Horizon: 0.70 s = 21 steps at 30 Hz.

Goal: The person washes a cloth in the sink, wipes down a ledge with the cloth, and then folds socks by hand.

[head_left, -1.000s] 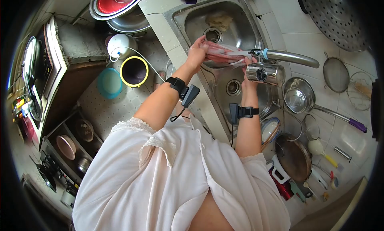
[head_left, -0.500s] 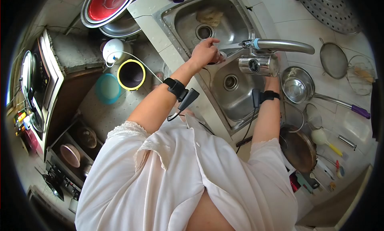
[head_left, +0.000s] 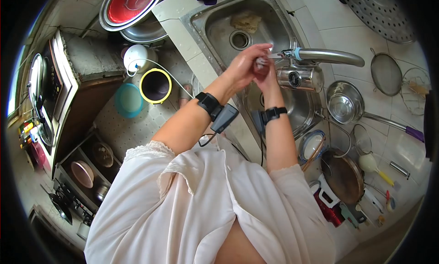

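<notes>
My left hand (head_left: 243, 68) and my right hand (head_left: 265, 76) meet over the divider of the double sink (head_left: 215, 49), beside the tap. They touch, with wet, shiny fingers curled together. Part of my left fingers reaches toward the tap handle (head_left: 277, 56). Whether something small lies between the hands is hidden. Just right of them is a shiny metal cylinder (head_left: 299, 78) with a dark round label, close to the curved metal tap spout (head_left: 334, 56). A pale yellowish cloth-like lump (head_left: 247, 23) lies in the far basin, near its drain (head_left: 240, 40).
Right of the sink stand a metal saucepan (head_left: 345, 101) with a purple-tipped handle, a strainer (head_left: 386, 74), a blue-rimmed bowl (head_left: 313, 146) and a dark round pan (head_left: 343, 177). At left are a yellow-rimmed bucket (head_left: 156, 86), a blue basin (head_left: 128, 100) and a red basin (head_left: 130, 4).
My right hand has come left from behind the metal cylinder and joined my left hand. My left hand has shifted slightly right. The view has moved a little, and the blue-rimmed bowl now shows.
</notes>
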Available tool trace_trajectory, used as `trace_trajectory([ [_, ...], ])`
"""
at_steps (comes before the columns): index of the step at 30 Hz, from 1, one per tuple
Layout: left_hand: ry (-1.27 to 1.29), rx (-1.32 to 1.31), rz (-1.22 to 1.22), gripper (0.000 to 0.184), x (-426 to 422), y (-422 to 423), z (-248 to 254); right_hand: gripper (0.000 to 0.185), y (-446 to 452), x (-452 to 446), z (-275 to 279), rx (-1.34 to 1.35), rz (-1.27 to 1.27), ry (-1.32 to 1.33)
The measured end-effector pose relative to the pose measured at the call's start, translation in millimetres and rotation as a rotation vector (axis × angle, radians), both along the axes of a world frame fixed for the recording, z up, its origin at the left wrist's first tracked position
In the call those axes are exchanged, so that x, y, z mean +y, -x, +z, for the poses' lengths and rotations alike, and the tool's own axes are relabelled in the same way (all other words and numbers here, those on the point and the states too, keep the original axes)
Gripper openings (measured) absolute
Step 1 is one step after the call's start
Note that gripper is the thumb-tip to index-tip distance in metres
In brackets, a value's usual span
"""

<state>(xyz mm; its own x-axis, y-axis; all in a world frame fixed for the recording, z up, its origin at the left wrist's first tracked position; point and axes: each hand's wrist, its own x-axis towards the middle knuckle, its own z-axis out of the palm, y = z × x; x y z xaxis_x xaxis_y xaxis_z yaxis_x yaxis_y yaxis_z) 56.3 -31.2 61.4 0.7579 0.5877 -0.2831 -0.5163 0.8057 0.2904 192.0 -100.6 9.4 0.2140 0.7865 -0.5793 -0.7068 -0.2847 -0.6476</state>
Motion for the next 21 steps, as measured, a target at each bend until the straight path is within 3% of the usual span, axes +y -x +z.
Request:
trace_trajectory([
  [2,0.086,-0.121,0.031,0.041,2,17,-8,0.049,-1,17,-7,-0.054,0.111,-0.051],
  [4,0.092,0.343,0.103,0.042,3,33,-12,0.041,2,33,-17,-0.095,0.087,0.094],
  [5,0.093,0.343,0.107,0.042,6,34,-13,0.035,12,36,-25,-0.277,-0.117,-0.029],
  [6,0.127,0.398,0.012,0.04,9,33,-18,0.035,24,38,-14,-0.277,-0.112,-0.028],
  [8,0.201,0.425,-0.098,0.041,12,27,-26,0.031,46,36,26,-0.634,0.014,-0.033],
  [9,0.24,0.398,-0.111,0.044,13,22,-28,0.037,45,35,8,-1.194,0.077,-0.158],
  [11,0.258,0.259,-0.04,0.043,23,-3,-77,0.04,61,30,26,-1.376,0.053,-0.21],
  [12,0.27,0.125,0.03,0.042,29,-8,-76,0.04,63,27,30,-1.431,0.024,-0.214],
  [16,0.232,0.197,0.023,0.039,44,-27,-69,0.038,59,24,32,-1.44,-0.019,-0.28],
  [18,0.294,0.246,-0.04,0.037,48,-37,-71,0.037,49,33,24,-1.082,-0.105,-0.04],
  [20,0.183,0.422,-0.031,0.034,46,-46,-87,0.036,41,40,19,-0.965,-0.126,0.01],
  [21,0.158,0.501,0.084,0.03,40,-51,-80,0.036,39,44,23,-0.774,-0.191,0.058],
])
